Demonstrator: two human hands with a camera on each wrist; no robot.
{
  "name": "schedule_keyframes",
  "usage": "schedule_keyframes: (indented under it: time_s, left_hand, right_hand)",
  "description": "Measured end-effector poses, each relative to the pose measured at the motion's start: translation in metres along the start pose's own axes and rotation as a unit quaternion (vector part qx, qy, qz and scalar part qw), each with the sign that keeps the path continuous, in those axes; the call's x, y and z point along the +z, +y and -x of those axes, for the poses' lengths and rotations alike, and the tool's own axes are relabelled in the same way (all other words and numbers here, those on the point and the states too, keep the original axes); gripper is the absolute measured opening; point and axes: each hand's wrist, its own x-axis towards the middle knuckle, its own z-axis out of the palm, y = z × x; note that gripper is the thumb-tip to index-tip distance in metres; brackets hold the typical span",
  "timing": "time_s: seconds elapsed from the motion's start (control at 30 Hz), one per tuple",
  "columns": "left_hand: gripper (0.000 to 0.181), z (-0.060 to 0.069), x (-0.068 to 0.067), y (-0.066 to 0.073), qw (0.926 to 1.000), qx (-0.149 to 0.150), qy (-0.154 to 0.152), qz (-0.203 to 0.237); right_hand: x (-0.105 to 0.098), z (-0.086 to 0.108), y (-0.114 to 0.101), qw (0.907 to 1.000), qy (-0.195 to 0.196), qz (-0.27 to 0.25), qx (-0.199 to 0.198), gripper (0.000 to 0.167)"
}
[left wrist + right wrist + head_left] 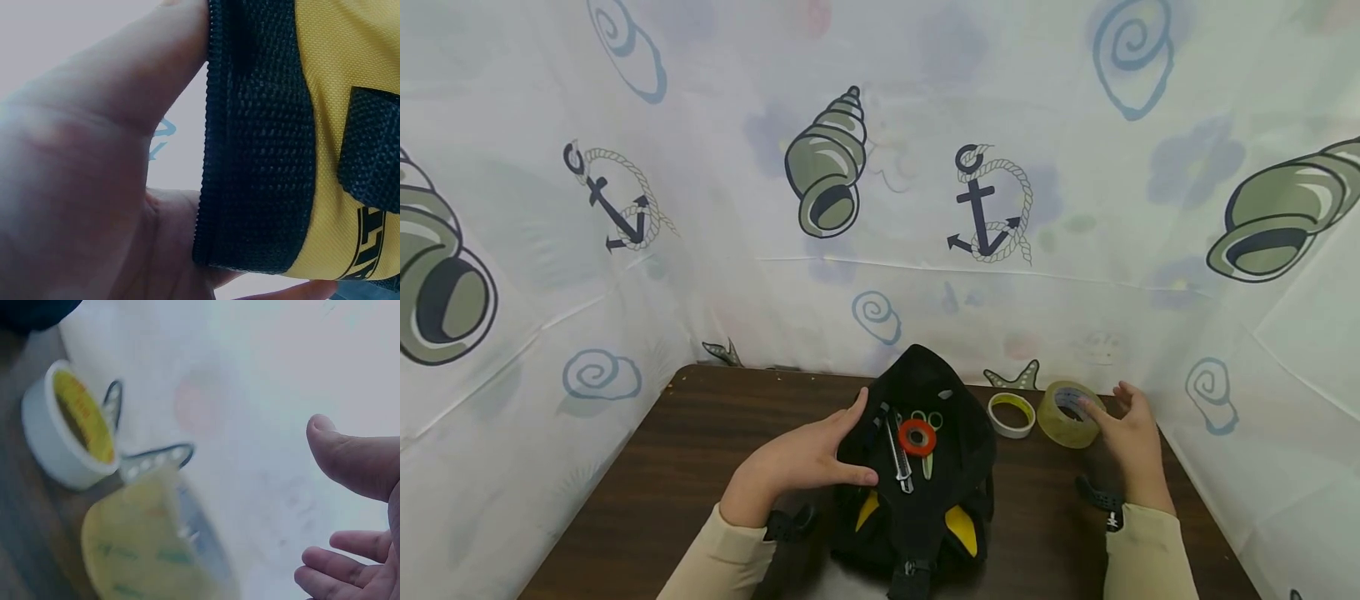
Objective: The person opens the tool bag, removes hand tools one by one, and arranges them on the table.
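Note:
A black and yellow tool bag (951, 467) stands open on the table. Inside it show a roll of red tape (907, 436), a utility knife (901, 462) and green-handled scissors (935, 420). My left hand (801, 458) grips the bag's left side, thumb on the near part and fingers along the edge; the left wrist view shows the zipped black rim (256, 144) close by. Over the roll of wide clear tape (1070, 433) my right hand (1131, 437) reaches with thumb and fingers spread. In the right wrist view that hand (356, 519) stands apart from the blurred roll.
A smaller white roll of tape (1011, 427) with a yellow inner ring lies between the bag and the clear tape. The dark wooden table (700, 467) meets a white cloth backdrop (722, 192) printed with shells and anchors at its back and sides.

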Motion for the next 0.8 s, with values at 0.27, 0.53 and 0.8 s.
schedule_keyframes:
  time_s: [0.27, 0.53, 0.8]
  left_hand:
    - [0.123, -0.001, 0.002, -0.003, 0.9999, 0.003, -0.006, 0.008]
    - [0.123, -0.002, 0.004, -0.002, 0.9999, 0.01, -0.009, 0.004]
    - [0.123, -0.002, 0.0, 0.0, 0.9999, 0.016, -0.003, 0.002]
  right_hand:
    - [-0.008, 0.021, -0.037, 0.998, 0.01, -0.032, -0.054, 0.102]
    - [-0.005, 0.058, -0.091, 0.9865, -0.038, -0.046, -0.152, 0.096]
    - [0.008, 0.092, -0.15, 0.9662, -0.097, -0.073, -0.228, 0.085]
